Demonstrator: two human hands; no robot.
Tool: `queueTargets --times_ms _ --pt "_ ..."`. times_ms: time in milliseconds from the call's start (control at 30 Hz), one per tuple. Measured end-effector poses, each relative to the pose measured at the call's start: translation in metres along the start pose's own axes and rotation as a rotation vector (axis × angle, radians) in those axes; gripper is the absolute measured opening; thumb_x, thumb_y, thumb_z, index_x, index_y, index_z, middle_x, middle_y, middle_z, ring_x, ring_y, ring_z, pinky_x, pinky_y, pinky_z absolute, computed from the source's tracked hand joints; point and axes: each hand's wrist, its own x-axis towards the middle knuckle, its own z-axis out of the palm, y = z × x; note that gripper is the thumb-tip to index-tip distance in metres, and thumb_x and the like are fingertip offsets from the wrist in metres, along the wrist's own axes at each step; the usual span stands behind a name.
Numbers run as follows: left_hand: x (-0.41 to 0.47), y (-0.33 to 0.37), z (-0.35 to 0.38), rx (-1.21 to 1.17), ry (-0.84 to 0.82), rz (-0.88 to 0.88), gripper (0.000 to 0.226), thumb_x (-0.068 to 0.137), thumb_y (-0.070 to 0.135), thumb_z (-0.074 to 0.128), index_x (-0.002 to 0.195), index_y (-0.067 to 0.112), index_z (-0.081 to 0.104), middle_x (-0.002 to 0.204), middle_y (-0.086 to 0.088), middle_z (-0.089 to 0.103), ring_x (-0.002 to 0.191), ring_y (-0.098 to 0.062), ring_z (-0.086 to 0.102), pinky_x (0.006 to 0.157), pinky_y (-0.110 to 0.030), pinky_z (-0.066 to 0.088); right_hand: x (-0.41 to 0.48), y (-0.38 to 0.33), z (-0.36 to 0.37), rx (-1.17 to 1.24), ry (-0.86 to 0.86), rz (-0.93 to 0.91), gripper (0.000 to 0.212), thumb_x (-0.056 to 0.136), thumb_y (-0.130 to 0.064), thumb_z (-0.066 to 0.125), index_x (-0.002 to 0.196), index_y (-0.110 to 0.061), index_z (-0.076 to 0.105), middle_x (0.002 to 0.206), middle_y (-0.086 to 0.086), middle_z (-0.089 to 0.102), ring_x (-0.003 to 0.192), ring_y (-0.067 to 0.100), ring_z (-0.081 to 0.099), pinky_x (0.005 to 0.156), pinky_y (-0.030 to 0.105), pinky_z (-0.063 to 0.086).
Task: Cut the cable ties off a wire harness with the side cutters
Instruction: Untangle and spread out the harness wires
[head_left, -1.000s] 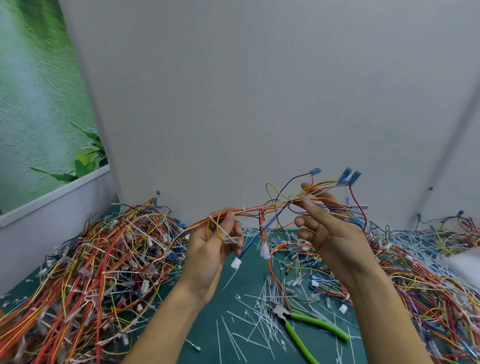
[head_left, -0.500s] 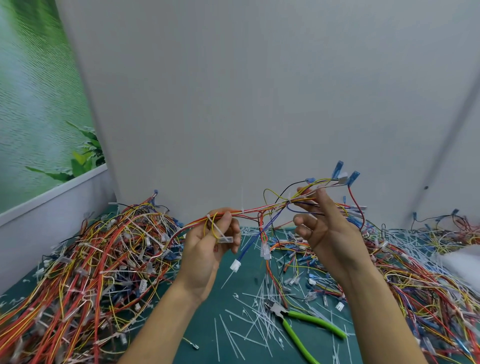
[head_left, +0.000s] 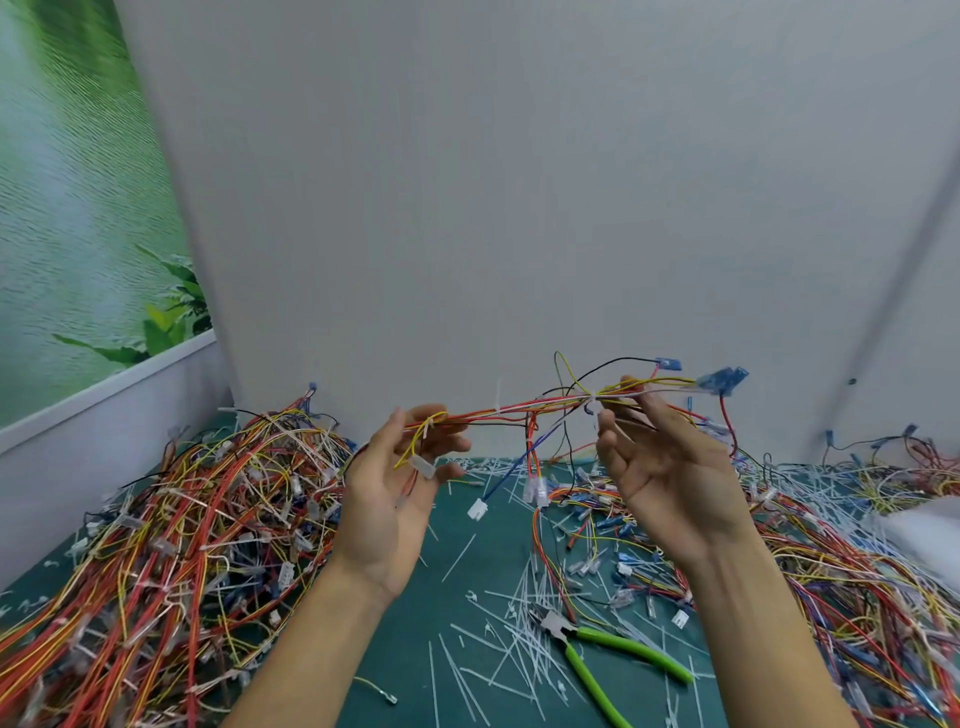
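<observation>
The wire harness (head_left: 519, 410) is a loose bundle of red, orange, yellow, black and blue wires, held up roughly level above the tabletop (head_left: 467, 597) between the left hand (head_left: 395, 488) and the right hand (head_left: 665, 467). It has blue terminals at its right end and white connectors dangling below. White cable ties still bind it: one (head_left: 497, 402) mid-span with its tail upright, another (head_left: 592, 400) by the right fingers. The green-handled side cutters (head_left: 582, 634) lie flat, near and right, their jaws pointing far-left among cut tie strips (head_left: 519, 649).
</observation>
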Motion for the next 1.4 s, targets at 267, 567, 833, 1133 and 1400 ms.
queueTargets --times_ms 267,567,833,1133,1400 --pt "0.013 0.014 -0.01 -0.117 0.203 -0.159 0.028 0.102 0.037 0.053 0.082 0.019 0.062 0.093 -0.009 0.076 0.085 -0.023 0.073 0.072 -0.035 0.056 -0.001 -0.001 -0.001 0.113 -0.123 -0.084 0.011 0.076 -0.026 0.082 0.081 -0.018 0.078 0.105 0.004 0.074 0.094 0.015 0.071 0.09 0.025 0.058" --pt "0.025 0.045 -0.039 -0.12 0.233 -0.072 0.022 0.109 0.024 0.038 0.097 0.02 0.057 0.09 -0.003 0.077 0.082 -0.017 0.075 0.071 -0.035 0.061 0.003 -0.017 -0.023 0.134 -0.059 -0.182 0.015 0.086 -0.036 0.073 0.08 -0.023 0.067 0.094 -0.003 0.066 0.089 0.011 0.057 0.079 0.023 0.051" --pt "0.013 0.031 -0.027 0.482 -0.01 -0.055 0.031 0.109 0.031 0.037 0.124 0.011 0.055 0.064 0.002 0.051 0.045 -0.011 0.039 0.041 -0.023 0.032 -0.016 0.011 -0.005 -1.004 -0.566 0.094 0.035 0.069 -0.03 0.093 0.093 -0.013 0.074 0.088 0.019 0.071 0.076 0.03 0.07 0.076 0.05 0.057" --pt "0.015 -0.006 -0.039 1.478 -0.271 -0.345 0.03 0.108 0.041 0.036 0.11 0.019 0.056 0.089 -0.004 0.068 0.074 -0.013 0.063 0.07 -0.033 0.052 -0.027 0.046 0.024 -1.973 -0.856 0.366 0.011 0.087 -0.016 0.065 0.092 -0.023 0.072 0.095 -0.001 0.073 0.092 0.019 0.07 0.072 0.031 0.057" --pt "0.017 -0.001 -0.034 0.954 -0.175 -0.165 0.012 0.104 0.021 0.054 0.104 0.021 0.066 0.07 0.007 0.065 0.054 -0.012 0.048 0.053 -0.021 0.041 -0.024 0.016 0.012 -1.083 -0.935 0.687 0.026 0.1 -0.003 0.062 0.125 0.0 0.069 0.104 0.007 0.074 0.088 0.026 0.073 0.069 0.024 0.055"
